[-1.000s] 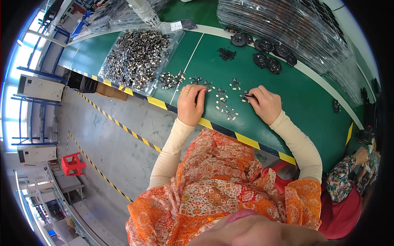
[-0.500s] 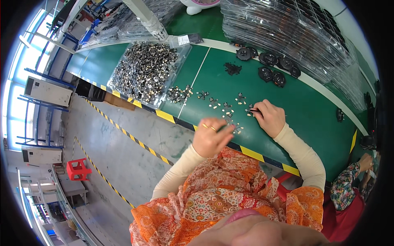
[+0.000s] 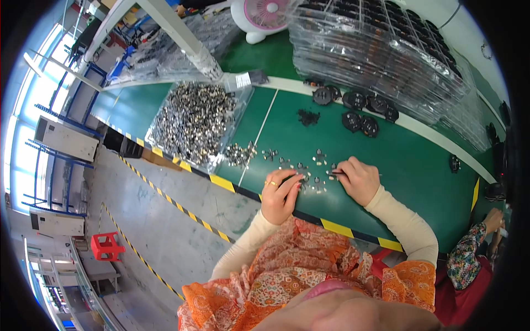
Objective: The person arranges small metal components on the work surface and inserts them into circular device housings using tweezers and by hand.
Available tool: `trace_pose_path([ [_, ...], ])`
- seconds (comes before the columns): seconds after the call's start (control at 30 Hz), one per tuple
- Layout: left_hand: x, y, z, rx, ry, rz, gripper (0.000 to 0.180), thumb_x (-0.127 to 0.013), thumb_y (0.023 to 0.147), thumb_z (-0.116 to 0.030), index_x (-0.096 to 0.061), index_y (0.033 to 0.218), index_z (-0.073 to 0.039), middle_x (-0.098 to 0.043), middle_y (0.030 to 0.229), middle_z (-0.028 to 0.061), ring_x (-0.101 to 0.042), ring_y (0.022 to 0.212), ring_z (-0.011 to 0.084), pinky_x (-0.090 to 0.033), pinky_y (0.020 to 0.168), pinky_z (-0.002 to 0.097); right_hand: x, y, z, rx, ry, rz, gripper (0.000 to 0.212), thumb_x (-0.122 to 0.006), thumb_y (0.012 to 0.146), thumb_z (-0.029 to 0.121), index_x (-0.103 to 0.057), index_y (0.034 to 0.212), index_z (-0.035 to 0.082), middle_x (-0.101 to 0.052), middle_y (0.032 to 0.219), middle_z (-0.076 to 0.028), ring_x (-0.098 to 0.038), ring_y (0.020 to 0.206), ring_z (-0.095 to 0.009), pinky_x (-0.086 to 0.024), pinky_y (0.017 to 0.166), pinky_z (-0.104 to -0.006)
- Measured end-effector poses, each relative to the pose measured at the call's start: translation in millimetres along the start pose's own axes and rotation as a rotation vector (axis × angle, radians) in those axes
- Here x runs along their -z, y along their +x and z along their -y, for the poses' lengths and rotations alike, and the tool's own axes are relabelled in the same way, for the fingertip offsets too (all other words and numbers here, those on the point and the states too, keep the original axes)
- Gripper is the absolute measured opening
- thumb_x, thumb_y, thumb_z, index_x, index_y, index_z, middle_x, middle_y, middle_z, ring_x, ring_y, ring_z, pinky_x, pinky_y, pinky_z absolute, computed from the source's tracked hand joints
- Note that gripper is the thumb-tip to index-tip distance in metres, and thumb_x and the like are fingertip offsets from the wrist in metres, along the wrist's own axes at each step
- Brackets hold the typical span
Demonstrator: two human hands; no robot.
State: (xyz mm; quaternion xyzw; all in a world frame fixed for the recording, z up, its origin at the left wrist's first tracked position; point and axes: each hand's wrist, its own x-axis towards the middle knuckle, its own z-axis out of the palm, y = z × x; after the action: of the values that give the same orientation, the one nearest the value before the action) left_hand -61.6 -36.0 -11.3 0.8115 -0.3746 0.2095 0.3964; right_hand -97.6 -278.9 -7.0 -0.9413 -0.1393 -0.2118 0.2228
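Observation:
My left hand (image 3: 277, 198) is low over the green bench top (image 3: 408, 182) near its front edge. Its fingers are curled with the tips together among small parts, and whatever is between them is too small to make out. A slim dark tool (image 3: 337, 174), tweezers by its look, is pinched in my right hand (image 3: 359, 179), its tip pointing left. Small metal-and-black parts (image 3: 317, 181) lie scattered between the two hands, with pale bits beside them. Farther left sits a little heap of similar parts (image 3: 240, 154).
A clear plastic tray (image 3: 238, 118) piled with small metal parts stands left. A small pile of black pieces (image 3: 308, 117) and several round black housings (image 3: 353, 121) lie toward the back. Stacked plastic trays (image 3: 375, 60) and a pink-and-white fan (image 3: 265, 14) stand behind. Another person's sleeve (image 3: 464, 254) shows right.
My left hand has come down from a blurred, raised position to the parts on the bench. My right hand stays near its place, still holding the dark tool. The view has shifted slightly.

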Motion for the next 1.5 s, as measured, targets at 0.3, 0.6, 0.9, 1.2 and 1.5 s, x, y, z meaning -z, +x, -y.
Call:
trace_pose_path([
  [0.3, -4.1, -3.6, -6.1, 0.128, -0.062, -0.090, 0.018, -0.064, 0.083, 0.002, -0.070, 0.100, -0.001, -0.066, 0.097, 0.0124, -0.062, 0.091, 0.0299, -0.048, 0.081, 0.0372, 7.0, 9.1, 3.5, -0.005, 0.221, -0.202, 0.025, -0.070, 0.077, -0.004, -0.066, 0.100, 0.007, -0.061, 0.087, -0.009, -0.066, 0.073, -0.021, -0.050, 0.053, -0.0328],
  [0.6, 3.1, -12.7, 1.8, 0.285, -0.269, -0.052, 0.036, -0.071, 0.082, -0.004, -0.064, 0.117, 0.000, -0.064, 0.112, 0.0153, -0.061, 0.099, 0.0341, -0.049, 0.088, 0.0377, 71.9, 95.1, 100.0, -0.272, 1.426, 0.263, 0.020, -0.050, 0.100, 0.005, -0.061, 0.117, 0.000, -0.062, 0.092, -0.002, -0.053, 0.073, -0.005, -0.045, 0.066, -0.0210],
  [0.9, 27.6, 17.1, -9.5, 0.109, -0.366, 0.042, 0.037, -0.068, 0.076, 0.000, -0.066, 0.113, 0.002, -0.065, 0.118, 0.0172, -0.060, 0.113, 0.0362, -0.049, 0.095, 0.0420, 49.6, 69.1, 117.4, 0.348, 0.907, 0.049, 0.032, -0.061, 0.078, -0.011, -0.066, 0.107, 0.002, -0.064, 0.116, -0.011, -0.060, 0.110, -0.032, -0.049, 0.095, -0.0398],
  [1.2, 42.0, 20.3, 0.9, 0.065, -0.093, -0.193, 0.030, -0.067, 0.074, 0.000, -0.069, 0.104, -0.002, -0.067, 0.105, 0.0133, -0.061, 0.099, 0.0311, -0.049, 0.087, 0.0406, 88.6, 88.2, 148.1, 0.492, 0.652, -0.381, 0.040, -0.072, 0.072, 0.003, -0.068, 0.112, 0.002, -0.061, 0.116, -0.016, -0.063, 0.096, -0.030, -0.054, 0.082, -0.0371],
  [1.5, 14.4, 23.1, 40.8, -0.098, 0.343, -0.343, 0.038, -0.064, 0.067, 0.012, -0.070, 0.099, -0.006, -0.061, 0.093, 0.0077, -0.057, 0.085, 0.0268, -0.044, 0.076, 0.0369, 54.8, 70.3, 138.5, 0.346, 0.838, -0.461, 0.038, -0.072, 0.073, 0.006, -0.070, 0.111, 0.005, -0.063, 0.112, -0.014, -0.063, 0.088, -0.027, -0.055, 0.077, -0.0333],
])
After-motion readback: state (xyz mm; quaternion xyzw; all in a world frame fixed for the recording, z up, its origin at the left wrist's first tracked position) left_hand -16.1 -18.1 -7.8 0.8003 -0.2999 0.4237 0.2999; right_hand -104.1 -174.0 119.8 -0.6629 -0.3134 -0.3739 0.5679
